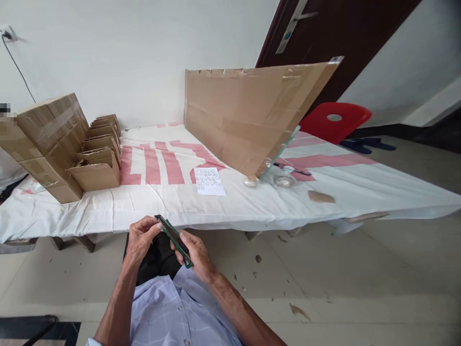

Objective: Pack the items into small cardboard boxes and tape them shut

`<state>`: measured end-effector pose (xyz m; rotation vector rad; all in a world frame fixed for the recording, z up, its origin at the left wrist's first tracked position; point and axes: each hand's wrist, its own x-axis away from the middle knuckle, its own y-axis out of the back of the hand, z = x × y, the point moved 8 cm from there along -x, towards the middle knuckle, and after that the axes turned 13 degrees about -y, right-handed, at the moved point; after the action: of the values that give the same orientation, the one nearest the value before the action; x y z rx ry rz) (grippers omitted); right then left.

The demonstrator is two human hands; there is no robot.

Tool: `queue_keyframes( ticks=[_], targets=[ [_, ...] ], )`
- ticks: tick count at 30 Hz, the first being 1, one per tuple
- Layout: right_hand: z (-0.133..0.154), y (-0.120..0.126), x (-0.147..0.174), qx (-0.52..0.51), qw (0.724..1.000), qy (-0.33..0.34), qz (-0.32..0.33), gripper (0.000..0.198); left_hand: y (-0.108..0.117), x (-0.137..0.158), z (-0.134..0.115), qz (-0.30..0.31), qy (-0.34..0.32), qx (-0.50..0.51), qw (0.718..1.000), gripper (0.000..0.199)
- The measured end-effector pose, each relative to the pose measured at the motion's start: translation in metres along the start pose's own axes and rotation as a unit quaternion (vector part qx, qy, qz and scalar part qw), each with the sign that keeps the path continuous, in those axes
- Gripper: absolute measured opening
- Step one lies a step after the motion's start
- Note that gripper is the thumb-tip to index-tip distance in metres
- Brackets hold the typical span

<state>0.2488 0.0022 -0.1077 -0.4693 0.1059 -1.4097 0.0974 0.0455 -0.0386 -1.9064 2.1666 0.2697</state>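
In front of my lap, just off the table's near edge, a green and black utility knife (175, 237) points up and to the left. My right hand (196, 252) is wrapped round its handle end. My left hand (142, 235) is closed, its thumb and fingers pinching at the knife's front end, where the blade tip sits. Whether any blade is pushed out is too small to tell. Beyond my hands on the white cloth lies a paper sheet (209, 181) with rows of small hand-drawn shapes.
A big cardboard sheet (237, 115) stands upright on the cloth-covered table (162, 206). Stacked cardboard boxes (54, 139) and open small cartons (99, 168) fill the left. Tape rolls (284, 181) lie by the sheet's base. A red chair (333, 122) stands behind; scraps (298, 311) litter the floor.
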Motion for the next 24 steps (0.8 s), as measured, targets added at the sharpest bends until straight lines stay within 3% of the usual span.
queue_keyframes(
  ticks=[5,12,16,19,22,24],
  targets=[
    [0.006,-0.005,0.016,0.029,0.999,0.002,0.018,0.057,0.006,0.003,-0.01,-0.03,0.006,-0.032,0.999,0.037],
    [0.007,-0.031,0.034,-0.008,0.987,-0.032,0.156,0.049,0.019,-0.006,-0.018,-0.056,0.02,-0.04,0.997,0.032],
    [0.007,-0.044,0.04,-0.032,0.981,-0.028,0.192,0.046,0.016,-0.013,-0.018,-0.044,0.031,-0.045,0.998,0.029],
    [0.007,-0.054,0.041,-0.084,0.971,-0.033,0.219,0.054,0.015,-0.018,-0.018,-0.069,0.024,-0.041,0.996,0.029],
    [0.004,-0.057,0.036,-0.067,0.978,-0.023,0.198,0.057,0.017,-0.022,-0.019,-0.093,0.01,-0.044,0.995,0.029],
    [0.004,-0.051,0.031,0.009,0.991,0.018,0.133,0.056,0.018,-0.024,-0.02,-0.1,-0.003,-0.046,0.994,0.029]
  ],
)
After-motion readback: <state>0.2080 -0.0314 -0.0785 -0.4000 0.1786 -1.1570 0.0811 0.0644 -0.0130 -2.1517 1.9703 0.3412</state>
